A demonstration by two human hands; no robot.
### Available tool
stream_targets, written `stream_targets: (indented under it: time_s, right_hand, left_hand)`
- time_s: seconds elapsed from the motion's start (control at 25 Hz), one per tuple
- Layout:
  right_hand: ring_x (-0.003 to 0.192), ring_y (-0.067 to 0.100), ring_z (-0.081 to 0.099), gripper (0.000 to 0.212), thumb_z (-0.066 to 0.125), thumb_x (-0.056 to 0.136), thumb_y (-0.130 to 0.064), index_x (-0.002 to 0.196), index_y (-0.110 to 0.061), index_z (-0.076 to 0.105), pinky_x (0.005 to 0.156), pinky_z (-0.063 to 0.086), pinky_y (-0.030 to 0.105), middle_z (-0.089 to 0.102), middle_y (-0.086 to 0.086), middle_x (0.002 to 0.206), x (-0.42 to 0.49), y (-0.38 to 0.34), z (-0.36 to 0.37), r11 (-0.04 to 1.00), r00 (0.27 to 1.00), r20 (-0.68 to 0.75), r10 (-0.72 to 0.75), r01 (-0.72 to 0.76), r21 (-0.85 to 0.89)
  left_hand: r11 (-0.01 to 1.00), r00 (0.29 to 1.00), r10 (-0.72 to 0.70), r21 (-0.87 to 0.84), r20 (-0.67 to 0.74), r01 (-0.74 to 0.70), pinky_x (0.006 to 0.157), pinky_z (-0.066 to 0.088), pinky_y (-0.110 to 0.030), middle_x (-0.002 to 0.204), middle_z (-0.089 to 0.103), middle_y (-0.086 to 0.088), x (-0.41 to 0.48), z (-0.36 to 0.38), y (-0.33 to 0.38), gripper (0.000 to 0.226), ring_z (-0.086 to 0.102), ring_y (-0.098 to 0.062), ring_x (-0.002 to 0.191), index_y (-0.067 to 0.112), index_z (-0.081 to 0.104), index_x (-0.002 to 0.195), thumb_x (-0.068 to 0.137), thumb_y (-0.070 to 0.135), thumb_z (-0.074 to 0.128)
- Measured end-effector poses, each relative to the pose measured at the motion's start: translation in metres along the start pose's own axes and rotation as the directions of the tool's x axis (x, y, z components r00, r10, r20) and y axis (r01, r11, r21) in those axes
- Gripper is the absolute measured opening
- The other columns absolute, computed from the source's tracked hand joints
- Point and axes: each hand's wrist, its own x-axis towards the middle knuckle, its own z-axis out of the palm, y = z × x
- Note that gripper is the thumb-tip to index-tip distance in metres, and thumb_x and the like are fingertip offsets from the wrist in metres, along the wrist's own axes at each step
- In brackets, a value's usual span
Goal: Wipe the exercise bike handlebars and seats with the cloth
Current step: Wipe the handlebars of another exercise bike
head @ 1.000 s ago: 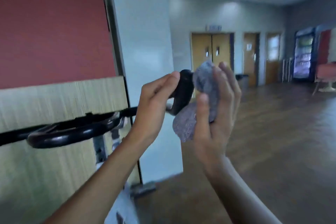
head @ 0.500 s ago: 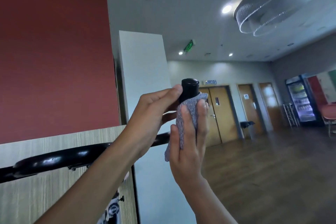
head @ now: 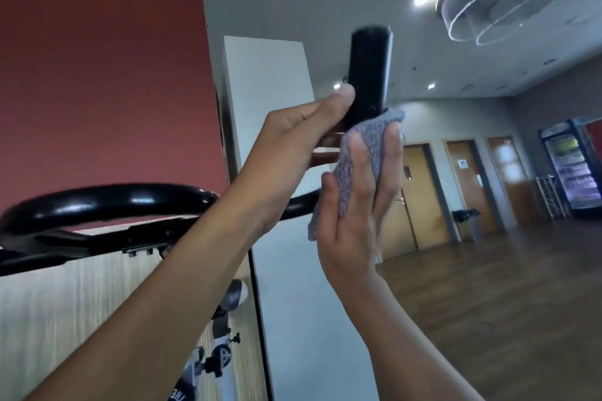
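Note:
The bike's black handlebar [head: 107, 203] curves across the left and rises into an upright grip end [head: 369, 75] at centre. My left hand [head: 293, 137] holds that grip low down, thumb against its left side. My right hand [head: 358, 192] holds a grey cloth [head: 365, 153] wrapped against the grip's lower right part, fingers straight up over the cloth. The top of the grip stands bare above both hands. No seat is in view.
The bike's white frame and adjustment knob [head: 224, 355] show low down between my arms. A red and wood-panel wall [head: 97, 75] and a white pillar [head: 267, 81] stand right behind the bar. To the right lie wooden floor, doors and a drinks fridge [head: 570, 169].
My right hand has slid the cloth down the upright grip, so more bare grip shows above it. The camera tilted up and came closer.

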Motion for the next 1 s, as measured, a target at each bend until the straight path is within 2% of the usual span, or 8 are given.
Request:
stream_targets:
  time_s: [0.08,0.28,0.4,0.52,0.72,0.8,0.88,1.0]
  right_hand:
    - [0.153,0.023,0.015,0.049,0.050,0.104,-0.005,0.146,-0.021,0.028,0.119,0.030,0.049,0.012,-0.005,0.158,-0.011,0.004,0.012,0.999,0.997,-0.079,-0.001,0.004,0.036]
    - [0.150,0.024,0.023,0.050,0.055,0.102,-0.003,0.143,-0.022,0.035,0.112,0.040,0.054,0.013,-0.007,0.160,-0.023,0.008,0.041,0.982,0.958,-0.280,0.065,-0.011,0.190]
    - [0.148,0.023,0.024,0.051,0.059,0.100,-0.003,0.142,-0.022,0.037,0.115,0.038,0.050,0.026,0.002,0.154,-0.027,0.012,0.044,0.971,0.948,-0.310,0.074,0.003,0.240]
    - [0.143,0.025,0.030,0.049,0.059,0.101,-0.003,0.141,-0.023,0.040,0.115,0.038,0.048,0.033,0.014,0.144,-0.033,0.018,0.044,0.957,0.952,-0.299,0.070,0.021,0.290]
    - [0.140,0.033,0.038,0.058,0.065,0.097,-0.003,0.142,-0.027,0.036,0.106,0.046,0.054,0.024,0.007,0.151,-0.049,0.028,0.055,0.952,0.954,-0.287,0.089,0.003,0.305]
    - [0.140,0.035,0.038,0.061,0.065,0.096,-0.001,0.142,-0.026,0.034,0.109,0.044,0.054,0.020,0.006,0.153,-0.062,0.031,0.061,0.945,0.959,-0.258,0.118,-0.029,0.325]
    - [0.140,0.037,0.037,0.060,0.063,0.098,-0.001,0.143,-0.024,0.032,0.113,0.040,0.052,0.018,0.007,0.157,-0.076,0.031,0.068,0.932,0.958,-0.245,0.148,-0.053,0.358]
    - [0.145,0.039,0.031,0.060,0.059,0.101,-0.005,0.148,-0.026,0.028,0.112,0.040,0.054,0.004,-0.004,0.167,-0.092,0.027,0.081,0.895,0.949,-0.208,0.236,-0.129,0.427]
  left_hand:
    - [0.999,0.999,0.003,0.032,-0.054,-0.002,0.089,0.055,-0.031,0.108,0.074,-0.019,-0.009,0.003,-0.018,0.051,0.070,-0.020,0.095,-0.005,0.071,0.108,0.096,0.042,0.055]
    - [0.964,0.994,0.056,0.264,-0.098,-0.028,0.104,0.050,-0.045,0.115,0.075,-0.005,-0.023,0.007,-0.034,0.049,0.069,-0.020,0.112,0.014,0.074,0.115,0.092,0.049,0.046]
    - [0.955,0.994,0.065,0.293,-0.090,-0.036,0.099,0.048,-0.036,0.118,0.074,0.001,-0.023,0.011,-0.034,0.044,0.067,-0.014,0.114,0.021,0.073,0.114,0.102,0.041,0.036]
    - [0.958,0.993,0.030,0.287,-0.115,0.004,0.098,0.046,-0.034,0.117,0.074,0.006,-0.022,0.017,-0.036,0.047,0.067,-0.010,0.114,0.029,0.075,0.107,0.107,0.037,0.029]
    - [0.959,0.978,-0.009,0.277,-0.207,0.067,0.095,0.049,-0.032,0.111,0.075,0.005,-0.022,0.024,-0.047,0.045,0.068,-0.012,0.112,0.024,0.072,0.108,0.109,0.035,0.028]
    - [0.915,0.972,-0.008,0.391,-0.234,0.101,0.096,0.049,-0.034,0.107,0.076,0.005,-0.019,0.024,-0.052,0.044,0.069,-0.013,0.110,0.024,0.074,0.103,0.109,0.031,0.030]
    - [0.734,0.950,0.076,0.662,-0.303,0.152,0.099,0.048,-0.035,0.106,0.076,0.009,-0.021,0.015,-0.060,0.039,0.068,-0.009,0.108,0.026,0.074,0.104,0.108,0.032,0.036]
    - [0.187,0.951,0.182,0.958,-0.251,0.217,0.096,0.050,-0.035,0.108,0.072,0.013,-0.035,-0.007,-0.075,0.028,0.065,-0.005,0.105,0.025,0.070,0.115,0.106,0.032,0.044]
